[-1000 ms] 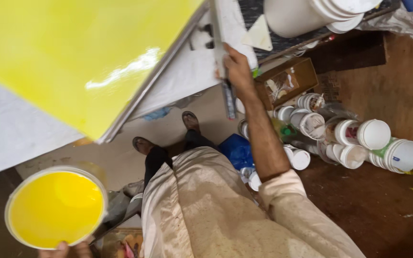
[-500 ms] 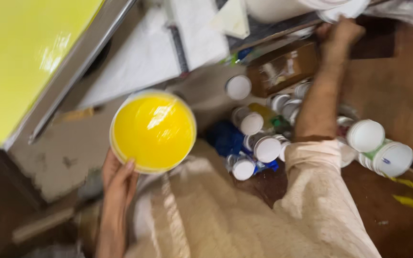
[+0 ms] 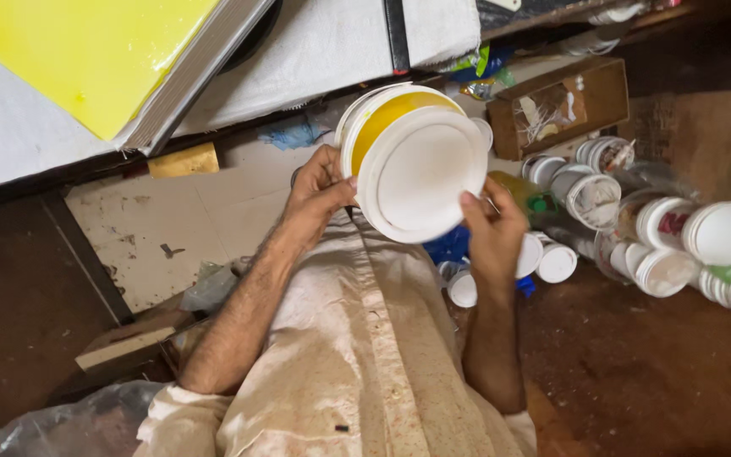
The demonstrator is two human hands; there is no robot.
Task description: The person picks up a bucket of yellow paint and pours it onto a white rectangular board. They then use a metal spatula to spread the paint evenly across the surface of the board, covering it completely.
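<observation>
Dim brown floor (image 3: 653, 372) runs along the right, crowded with white lidded tubs (image 3: 721, 233) lying on their sides, and a cardboard box (image 3: 564, 106) sits beyond them; up left, a tabletop (image 3: 315, 51) carries a frame coated bright yellow (image 3: 86, 59). Held at chest height over the person's stained pale apron (image 3: 357, 355) is a white tub of yellow paint (image 3: 403, 144), tipped toward the camera, with a white lid (image 3: 425, 173) laid across its mouth. By the look of it the lid is placed but not pressed home (a crescent of yellow shows along its upper edge). The left hand (image 3: 319, 190) cups the tub's near wall, fingers curled around the rim, thumb on the lid's edge. The right hand (image 3: 497, 233) rises from below, wrist bent, fingers clamped on the lid's lower right edge.
</observation>
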